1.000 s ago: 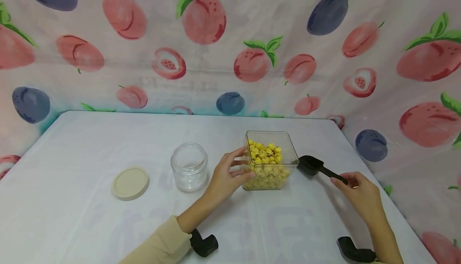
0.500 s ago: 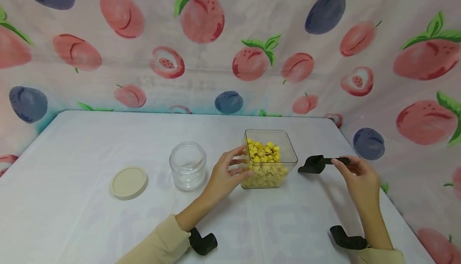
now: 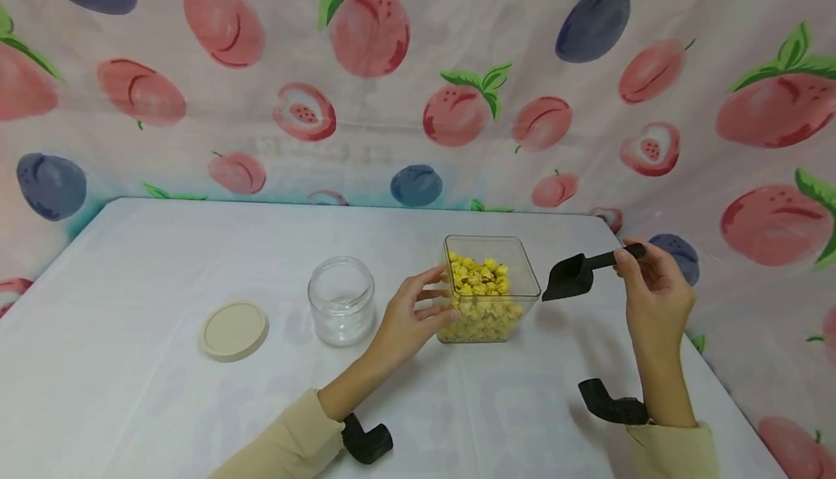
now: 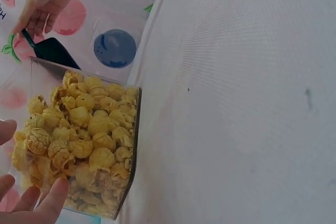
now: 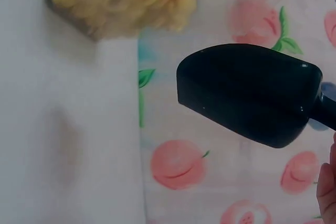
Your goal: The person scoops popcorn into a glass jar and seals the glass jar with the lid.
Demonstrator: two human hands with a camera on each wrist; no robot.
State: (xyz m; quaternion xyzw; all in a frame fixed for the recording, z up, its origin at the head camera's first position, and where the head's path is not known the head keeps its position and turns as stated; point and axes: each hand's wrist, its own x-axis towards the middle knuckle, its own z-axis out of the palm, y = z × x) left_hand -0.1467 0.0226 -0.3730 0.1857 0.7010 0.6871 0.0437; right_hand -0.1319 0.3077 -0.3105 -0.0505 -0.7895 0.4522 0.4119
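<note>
Scoop [image 3: 570, 274], black plastic, held up off the table [image 3: 163, 392] by the right hand [image 3: 653, 297], fingers pinching the handle end; bowl of the scoop points left and down, just beside the right rim of the popcorn box [image 3: 491, 289], not touching it. In the right wrist view the scoop looks empty, with the box blurred beyond it. Left hand [image 3: 411, 319] rests on the box's left wall, fingers spread and lightly bent against the clear plastic, thumb on the near side; left wrist view shows fingertips [image 4: 52, 200] on the wall with yellow popcorn [image 4: 84, 129] behind. Box sits right of table centre, about half full. Empty glass jar [image 3: 341, 300] stands upright just left of the left hand, open top. Its cream lid [image 3: 234, 329] lies flat further left, apart from the jar
</note>
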